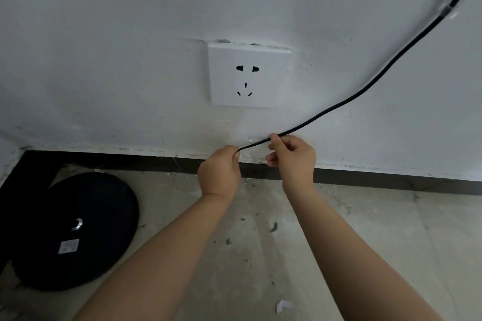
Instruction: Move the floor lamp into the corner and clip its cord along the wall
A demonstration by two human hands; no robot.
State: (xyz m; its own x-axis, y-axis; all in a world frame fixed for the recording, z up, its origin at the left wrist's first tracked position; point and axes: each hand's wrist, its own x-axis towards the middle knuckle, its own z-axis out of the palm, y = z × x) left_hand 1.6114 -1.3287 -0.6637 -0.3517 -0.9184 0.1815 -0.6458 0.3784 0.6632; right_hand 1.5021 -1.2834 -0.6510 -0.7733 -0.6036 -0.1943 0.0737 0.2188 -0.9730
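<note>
A thin black cord (365, 88) runs down the white wall from the upper right, where a clear clip (447, 9) holds it. Low on the wall, just above the dark baseboard, both hands pinch it. My left hand (220, 172) grips the cord's lower stretch in closed fingers. My right hand (293, 155) holds it between thumb and fingertips a short way to the right, pressing it towards a small pale patch on the wall. The lamp's round black base (78, 232) rests on the floor in the corner at lower left; its pole is out of view.
A white wall socket (247, 75) with nothing plugged in sits on the wall above my hands. A dark baseboard (391, 180) runs along the wall's foot. The dusty concrete floor carries a scrap of white paper (283, 306) near the bottom edge.
</note>
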